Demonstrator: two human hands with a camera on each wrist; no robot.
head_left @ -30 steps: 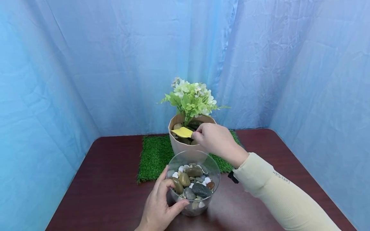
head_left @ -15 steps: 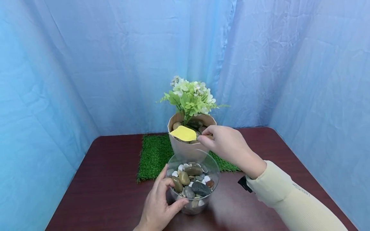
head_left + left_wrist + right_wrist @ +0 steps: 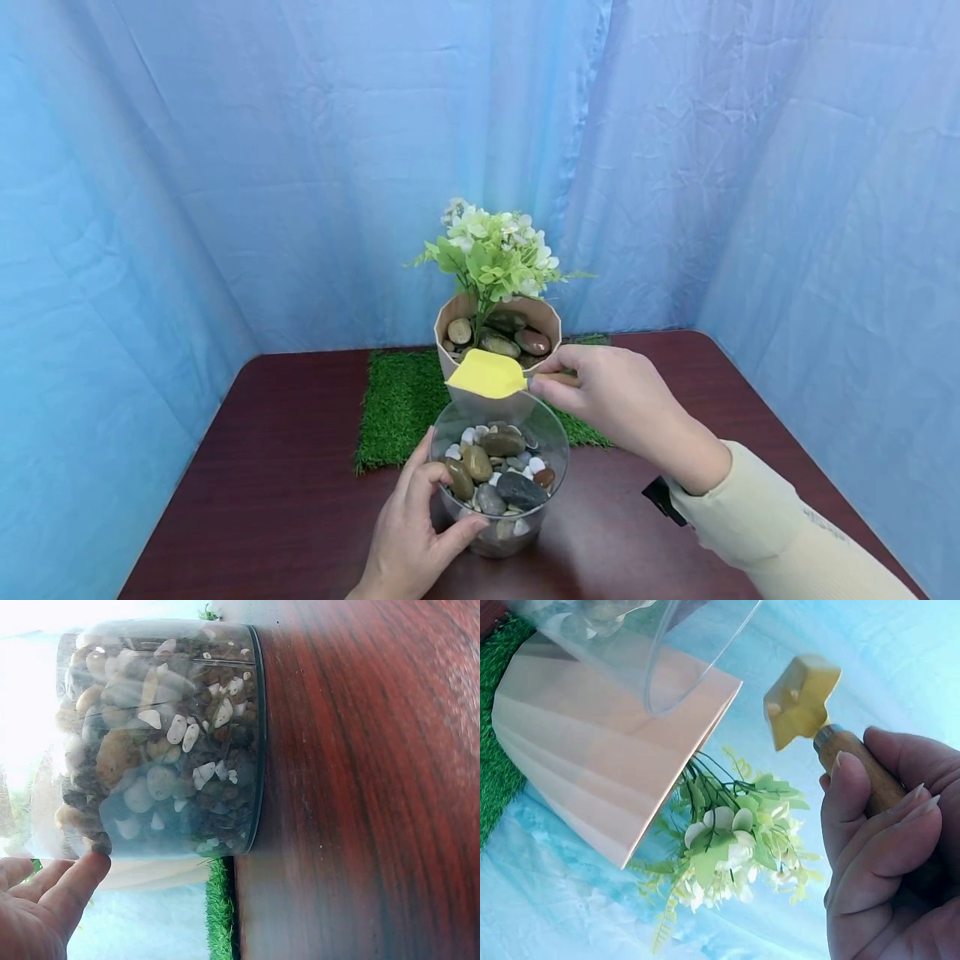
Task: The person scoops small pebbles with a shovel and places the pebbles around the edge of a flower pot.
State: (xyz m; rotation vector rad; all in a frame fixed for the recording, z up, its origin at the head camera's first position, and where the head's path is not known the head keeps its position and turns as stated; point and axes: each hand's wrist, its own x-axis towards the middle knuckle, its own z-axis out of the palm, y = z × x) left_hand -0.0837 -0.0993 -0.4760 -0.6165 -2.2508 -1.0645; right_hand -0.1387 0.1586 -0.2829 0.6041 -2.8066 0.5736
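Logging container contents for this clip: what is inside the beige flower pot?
The beige flower pot holds a green plant with white flowers and several brown and grey pebbles around its stem. What lies beneath those pebbles is covered; the yellow scoop and pot wall hide the front.

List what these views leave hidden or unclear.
- Trowel load: head view shows only the blade's top; right wrist view its underside.
- Left hand: cut by the frame edge in the head and left wrist views.
- Jar rim: washed out in the left wrist view.
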